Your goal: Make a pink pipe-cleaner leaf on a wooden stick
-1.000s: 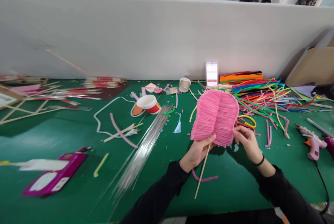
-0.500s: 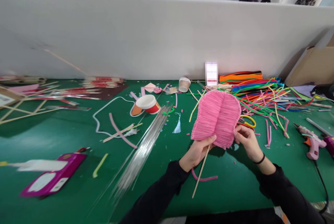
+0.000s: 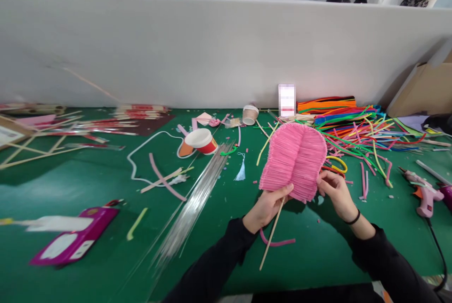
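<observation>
A pink fan-shaped piece [image 3: 294,159], covered with rows of pink pipe cleaners, is held up over the table with its ribbed face towards me. From its lower edge a thin wooden stick [image 3: 271,239] slants down to the left. My left hand [image 3: 267,206] is closed on the bottom of the fan by the stick, thumb in front. At the fan's lower right edge, the fingertips of my right hand [image 3: 337,195] pinch together; whether they grip the rim or a small strand there is hidden. Beneath the stick a curved pink pipe cleaner [image 3: 282,243] lies on the table.
Coloured pipe cleaners [image 3: 353,124] pile up behind the fan. A pink glue gun [image 3: 425,195] lies right, its cord trailing to the edge. Leftward are clear thin rods [image 3: 197,204], a red-and-white paper cup [image 3: 202,140] and a purple packet [image 3: 76,237]. A white partition [image 3: 176,49] borders the green table [image 3: 106,190].
Hardly anything differs. The whole view has shifted very slightly, and both hands keep the same hold at the fan.
</observation>
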Demonstrator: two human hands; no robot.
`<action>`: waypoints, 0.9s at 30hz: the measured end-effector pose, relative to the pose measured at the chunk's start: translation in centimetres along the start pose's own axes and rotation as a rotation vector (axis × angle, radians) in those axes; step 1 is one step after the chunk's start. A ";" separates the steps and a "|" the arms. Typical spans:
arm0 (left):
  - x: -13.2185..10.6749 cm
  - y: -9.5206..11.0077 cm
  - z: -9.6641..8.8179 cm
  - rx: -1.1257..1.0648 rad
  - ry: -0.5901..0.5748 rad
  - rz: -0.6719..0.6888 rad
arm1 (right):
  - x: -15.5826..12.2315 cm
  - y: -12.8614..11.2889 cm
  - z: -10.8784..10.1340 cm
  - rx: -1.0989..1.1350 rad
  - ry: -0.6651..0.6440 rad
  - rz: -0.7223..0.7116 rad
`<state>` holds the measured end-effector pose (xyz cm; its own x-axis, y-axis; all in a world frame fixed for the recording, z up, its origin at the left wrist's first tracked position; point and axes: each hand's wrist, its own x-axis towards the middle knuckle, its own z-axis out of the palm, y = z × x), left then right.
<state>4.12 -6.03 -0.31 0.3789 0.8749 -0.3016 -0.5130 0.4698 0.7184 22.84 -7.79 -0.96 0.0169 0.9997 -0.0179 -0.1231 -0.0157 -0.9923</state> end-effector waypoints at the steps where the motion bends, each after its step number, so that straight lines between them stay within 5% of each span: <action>1: 0.0 0.0 0.0 0.003 0.002 -0.004 | 0.0 0.0 0.0 -0.008 0.014 -0.012; 27: 0.1 -0.3 -0.3 0.045 0.020 -0.053 | -0.1 -0.1 0.2 0.027 0.171 -0.069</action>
<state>4.10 -6.10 -0.72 0.3891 0.8512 -0.3522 -0.4573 0.5104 0.7283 22.61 -7.86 -0.88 0.1939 0.9807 0.0271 -0.1422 0.0554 -0.9883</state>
